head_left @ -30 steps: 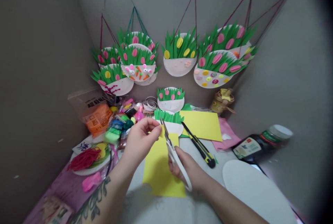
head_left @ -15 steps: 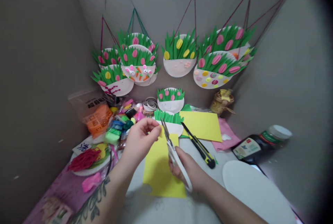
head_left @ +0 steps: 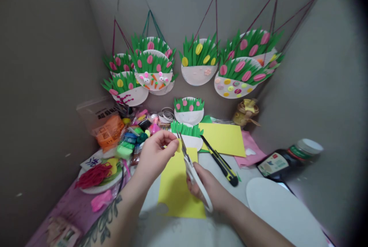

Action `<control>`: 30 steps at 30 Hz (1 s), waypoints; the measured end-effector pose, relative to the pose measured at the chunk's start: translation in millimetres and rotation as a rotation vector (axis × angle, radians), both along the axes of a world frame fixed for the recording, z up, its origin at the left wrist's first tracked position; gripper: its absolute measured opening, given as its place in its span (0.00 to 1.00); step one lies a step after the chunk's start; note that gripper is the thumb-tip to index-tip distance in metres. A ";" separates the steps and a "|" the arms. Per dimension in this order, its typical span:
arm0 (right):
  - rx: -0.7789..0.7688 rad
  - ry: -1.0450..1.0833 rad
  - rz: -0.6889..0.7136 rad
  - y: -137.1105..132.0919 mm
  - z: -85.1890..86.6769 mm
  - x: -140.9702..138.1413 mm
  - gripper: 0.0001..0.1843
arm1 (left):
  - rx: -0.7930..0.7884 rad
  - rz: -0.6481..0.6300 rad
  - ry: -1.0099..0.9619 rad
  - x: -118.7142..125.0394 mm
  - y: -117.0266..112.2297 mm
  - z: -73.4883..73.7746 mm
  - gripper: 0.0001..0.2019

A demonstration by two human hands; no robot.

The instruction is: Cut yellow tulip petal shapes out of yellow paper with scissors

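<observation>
Left hand [head_left: 156, 155] pinched a small yellow paper piece [head_left: 178, 146] at its fingertips. Right hand [head_left: 208, 189] gripped white-handled scissors [head_left: 193, 170], blades up at that piece, above a yellow sheet [head_left: 176, 191] on the table. Utility knife [head_left: 220, 161] lay just right; dark bottle [head_left: 287, 159] further right.

Left hand [head_left: 155, 155] and right hand [head_left: 211, 191] at centre, above near sheet [head_left: 175, 197] flat on table. Scrap [head_left: 178, 146] pinched in left hand; scissors [head_left: 191, 168] in right hand, blades at scrap. Knife [head_left: 220, 161] just right of scissors, far sheet [head_left: 222, 138] behind knife. Bottle [head_left: 287, 159] on its side far right, blank plate [head_left: 276, 208] before it. Clay packs [head_left: 128, 143] left of left hand, yarn plate [head_left: 94, 178] before them. Hanging baskets [head_left: 198, 63] on back wall
</observation>
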State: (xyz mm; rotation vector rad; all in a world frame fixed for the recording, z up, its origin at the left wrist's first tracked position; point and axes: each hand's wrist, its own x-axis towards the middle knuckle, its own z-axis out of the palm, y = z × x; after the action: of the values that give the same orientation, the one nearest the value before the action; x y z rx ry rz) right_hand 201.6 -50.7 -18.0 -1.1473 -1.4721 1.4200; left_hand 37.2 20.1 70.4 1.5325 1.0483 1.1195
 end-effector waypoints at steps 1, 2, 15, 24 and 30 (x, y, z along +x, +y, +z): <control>0.001 -0.008 -0.005 -0.1 -0.6 -0.1 0.14 | 0.002 0.000 0.001 0.0 0.2 -0.3 0.05; -0.001 -0.016 -0.008 -0.2 -1.0 -0.1 0.13 | 0.003 0.000 0.003 0.0 0.4 -0.6 0.05; 0.003 -0.070 -0.012 0.4 9.2 -0.8 0.15 | -0.007 -0.009 -0.007 -0.7 0.8 -0.2 0.05; 0.004 -0.067 -0.013 1.2 6.5 0.8 0.11 | 0.000 -0.018 0.008 -2.4 1.1 1.8 0.05; 0.015 -0.068 -0.019 0.9 3.2 1.6 0.10 | 0.001 -0.013 0.009 -3.1 0.5 2.0 0.05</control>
State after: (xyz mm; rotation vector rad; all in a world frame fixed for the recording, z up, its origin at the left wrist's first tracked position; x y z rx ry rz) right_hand 203.2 -49.7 -14.8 -1.2078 -1.5122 1.3676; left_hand 34.1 20.6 72.4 1.5443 1.0424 1.1060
